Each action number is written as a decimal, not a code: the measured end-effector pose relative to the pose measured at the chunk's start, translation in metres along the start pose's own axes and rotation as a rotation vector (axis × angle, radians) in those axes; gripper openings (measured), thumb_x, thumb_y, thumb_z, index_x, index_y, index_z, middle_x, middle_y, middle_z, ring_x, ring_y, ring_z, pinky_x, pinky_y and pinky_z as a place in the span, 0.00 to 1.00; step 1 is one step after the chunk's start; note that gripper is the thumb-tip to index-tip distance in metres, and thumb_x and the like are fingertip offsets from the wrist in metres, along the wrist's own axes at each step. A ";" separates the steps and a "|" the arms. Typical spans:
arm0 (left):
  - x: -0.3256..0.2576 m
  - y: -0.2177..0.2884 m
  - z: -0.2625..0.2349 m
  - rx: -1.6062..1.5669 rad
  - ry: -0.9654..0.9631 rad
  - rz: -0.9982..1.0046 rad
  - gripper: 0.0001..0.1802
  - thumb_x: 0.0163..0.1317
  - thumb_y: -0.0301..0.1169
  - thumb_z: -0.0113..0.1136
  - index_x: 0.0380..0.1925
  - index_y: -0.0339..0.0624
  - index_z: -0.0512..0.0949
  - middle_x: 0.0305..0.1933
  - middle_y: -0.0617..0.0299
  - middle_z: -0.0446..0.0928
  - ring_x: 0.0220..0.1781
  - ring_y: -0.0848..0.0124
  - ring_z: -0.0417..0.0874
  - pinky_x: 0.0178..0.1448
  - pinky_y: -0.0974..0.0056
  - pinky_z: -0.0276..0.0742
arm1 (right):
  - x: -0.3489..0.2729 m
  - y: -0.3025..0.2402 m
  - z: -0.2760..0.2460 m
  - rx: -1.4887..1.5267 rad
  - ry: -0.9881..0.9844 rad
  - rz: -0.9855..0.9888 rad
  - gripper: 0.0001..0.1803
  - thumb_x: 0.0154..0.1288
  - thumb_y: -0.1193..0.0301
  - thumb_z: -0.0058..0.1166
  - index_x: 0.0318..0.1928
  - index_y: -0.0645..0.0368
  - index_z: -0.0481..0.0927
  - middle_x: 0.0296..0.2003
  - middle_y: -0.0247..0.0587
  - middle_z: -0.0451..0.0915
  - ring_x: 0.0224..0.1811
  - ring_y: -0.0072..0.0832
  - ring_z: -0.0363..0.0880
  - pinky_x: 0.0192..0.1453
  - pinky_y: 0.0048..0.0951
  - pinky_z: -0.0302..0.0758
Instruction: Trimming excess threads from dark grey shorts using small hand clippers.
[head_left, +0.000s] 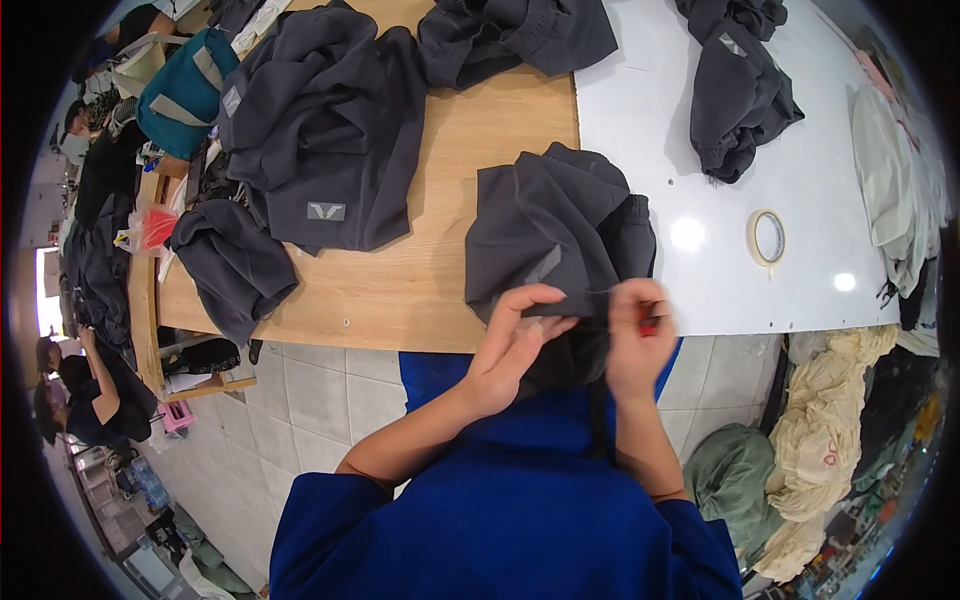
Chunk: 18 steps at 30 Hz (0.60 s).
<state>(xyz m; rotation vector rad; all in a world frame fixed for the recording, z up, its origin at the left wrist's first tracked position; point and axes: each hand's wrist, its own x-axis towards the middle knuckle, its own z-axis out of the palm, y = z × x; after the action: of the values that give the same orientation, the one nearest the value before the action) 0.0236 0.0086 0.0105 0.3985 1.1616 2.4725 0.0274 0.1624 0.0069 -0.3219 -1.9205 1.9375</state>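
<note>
Worktop (420, 290) cluttered; my hands, left hand (510, 340) and right hand (638, 340), both pinch garment (550, 230) edge, frame centre; red tool (650, 325) could snag fabric.

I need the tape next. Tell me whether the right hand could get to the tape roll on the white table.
Probably yes. The tape roll lies alone on the white table, nothing between it and the right hand. But that hand pinches the dark garment and a small red thing, so must let go first.
</note>
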 end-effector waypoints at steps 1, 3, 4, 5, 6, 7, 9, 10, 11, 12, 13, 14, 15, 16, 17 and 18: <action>0.003 0.004 -0.002 0.079 -0.008 0.028 0.22 0.69 0.25 0.41 0.62 0.37 0.52 0.62 0.51 0.62 0.66 0.63 0.64 0.70 0.56 0.56 | 0.006 0.003 -0.013 0.186 0.095 0.075 0.01 0.66 0.77 0.51 0.36 0.58 0.75 0.30 0.28 0.71 0.28 0.11 0.65 0.29 0.12 0.62; 0.006 0.011 -0.011 0.194 0.047 0.093 0.26 0.67 0.23 0.40 0.63 0.39 0.49 0.63 0.48 0.61 0.66 0.60 0.64 0.70 0.53 0.56 | 0.032 0.002 -0.052 0.368 0.319 0.098 0.02 0.68 0.73 0.49 0.35 0.56 0.73 0.22 0.22 0.62 0.20 0.10 0.53 0.23 0.16 0.52; 0.008 0.014 -0.017 0.308 0.093 0.154 0.29 0.64 0.20 0.40 0.65 0.41 0.45 0.63 0.45 0.60 0.66 0.57 0.63 0.70 0.50 0.56 | 0.042 0.009 -0.077 0.397 0.480 0.109 0.02 0.68 0.72 0.49 0.36 0.55 0.72 0.19 0.20 0.57 0.18 0.11 0.50 0.21 0.18 0.48; 0.005 0.021 -0.024 0.322 0.238 0.060 0.33 0.62 0.17 0.39 0.66 0.44 0.44 0.63 0.45 0.62 0.65 0.59 0.66 0.69 0.52 0.59 | 0.050 0.004 -0.096 0.359 0.653 0.146 0.03 0.66 0.74 0.49 0.40 0.55 0.71 0.20 0.22 0.59 0.18 0.11 0.52 0.21 0.17 0.50; 0.004 0.028 -0.034 0.340 0.342 -0.060 0.35 0.59 0.15 0.39 0.67 0.45 0.44 0.62 0.46 0.63 0.62 0.60 0.70 0.65 0.55 0.65 | 0.053 0.005 -0.113 0.269 0.756 0.129 0.12 0.65 0.77 0.49 0.48 0.53 0.67 0.23 0.24 0.61 0.19 0.11 0.53 0.21 0.17 0.52; 0.007 0.039 -0.038 0.358 0.370 -0.155 0.35 0.59 0.15 0.39 0.67 0.44 0.47 0.61 0.47 0.65 0.60 0.63 0.71 0.63 0.59 0.67 | 0.052 0.021 -0.150 0.244 0.798 0.121 0.22 0.63 0.79 0.49 0.56 0.52 0.61 0.28 0.26 0.64 0.19 0.12 0.55 0.21 0.17 0.54; 0.005 0.050 -0.050 0.375 0.400 -0.255 0.34 0.59 0.15 0.39 0.67 0.43 0.49 0.60 0.49 0.66 0.59 0.65 0.72 0.60 0.63 0.70 | 0.047 0.002 -0.158 0.061 0.906 0.022 0.30 0.62 0.79 0.49 0.63 0.52 0.53 0.34 0.28 0.66 0.21 0.13 0.59 0.22 0.18 0.58; 0.000 0.049 -0.060 0.665 0.378 -0.262 0.29 0.60 0.16 0.40 0.63 0.41 0.57 0.56 0.51 0.70 0.54 0.68 0.75 0.55 0.66 0.72 | 0.045 -0.002 -0.161 0.012 0.966 -0.035 0.32 0.62 0.79 0.49 0.64 0.53 0.51 0.36 0.29 0.66 0.22 0.14 0.60 0.22 0.18 0.59; -0.003 0.049 -0.066 0.955 0.340 -0.266 0.25 0.60 0.18 0.42 0.60 0.39 0.64 0.51 0.54 0.75 0.49 0.71 0.78 0.50 0.69 0.74 | 0.045 -0.007 -0.157 0.011 0.971 -0.034 0.32 0.62 0.79 0.49 0.64 0.53 0.51 0.36 0.29 0.66 0.22 0.14 0.60 0.22 0.18 0.59; -0.004 0.051 -0.067 0.958 0.340 -0.268 0.25 0.60 0.18 0.42 0.60 0.39 0.64 0.51 0.54 0.75 0.49 0.71 0.78 0.50 0.69 0.74 | 0.045 -0.011 -0.147 -0.041 0.984 -0.055 0.31 0.63 0.78 0.49 0.63 0.54 0.53 0.35 0.29 0.67 0.23 0.13 0.60 0.23 0.18 0.59; -0.006 0.052 -0.066 1.149 0.315 -0.222 0.18 0.59 0.23 0.47 0.51 0.41 0.72 0.35 0.54 0.74 0.35 0.72 0.77 0.39 0.68 0.73 | 0.045 -0.013 -0.137 -0.093 0.998 -0.077 0.30 0.63 0.78 0.50 0.63 0.55 0.55 0.34 0.29 0.67 0.24 0.13 0.60 0.24 0.17 0.59; -0.007 0.053 -0.065 1.339 0.286 -0.169 0.12 0.58 0.27 0.52 0.42 0.43 0.80 0.20 0.55 0.74 0.22 0.73 0.77 0.29 0.66 0.72 | 0.046 -0.012 -0.126 -0.091 1.000 -0.077 0.30 0.63 0.78 0.50 0.63 0.55 0.55 0.34 0.29 0.67 0.24 0.13 0.60 0.24 0.17 0.59; -0.005 0.055 -0.064 1.339 0.275 -0.166 0.12 0.58 0.27 0.52 0.42 0.43 0.80 0.20 0.55 0.74 0.22 0.73 0.77 0.29 0.66 0.72 | 0.045 -0.009 -0.115 0.042 0.783 0.006 0.28 0.63 0.77 0.50 0.62 0.57 0.57 0.32 0.28 0.67 0.24 0.12 0.60 0.24 0.17 0.59; -0.002 0.058 -0.060 1.344 0.244 -0.305 0.09 0.60 0.32 0.54 0.32 0.40 0.80 0.16 0.57 0.73 0.20 0.73 0.76 0.27 0.67 0.71 | 0.041 -0.005 -0.104 0.173 0.562 0.085 0.27 0.63 0.77 0.50 0.62 0.58 0.60 0.30 0.28 0.66 0.24 0.12 0.60 0.25 0.16 0.59; 0.000 0.063 -0.056 1.348 0.217 -0.444 0.16 0.62 0.38 0.56 0.21 0.37 0.80 0.13 0.60 0.71 0.18 0.73 0.75 0.25 0.68 0.69 | 0.035 0.001 -0.091 0.297 0.375 0.120 0.25 0.63 0.76 0.50 0.61 0.58 0.62 0.28 0.27 0.66 0.23 0.12 0.60 0.26 0.16 0.58; 0.003 0.066 -0.050 1.351 0.209 -0.439 0.16 0.62 0.38 0.56 0.21 0.37 0.80 0.13 0.60 0.71 0.18 0.73 0.75 0.25 0.68 0.69 | 0.028 0.007 -0.077 0.419 0.184 0.151 0.24 0.64 0.76 0.50 0.60 0.59 0.64 0.26 0.27 0.65 0.23 0.13 0.60 0.26 0.15 0.58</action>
<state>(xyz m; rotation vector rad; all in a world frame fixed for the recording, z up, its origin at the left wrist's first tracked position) -0.0139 -0.0619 0.0313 0.1587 2.5331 1.0728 0.0347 0.2441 0.0002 -0.5108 -1.3677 2.2560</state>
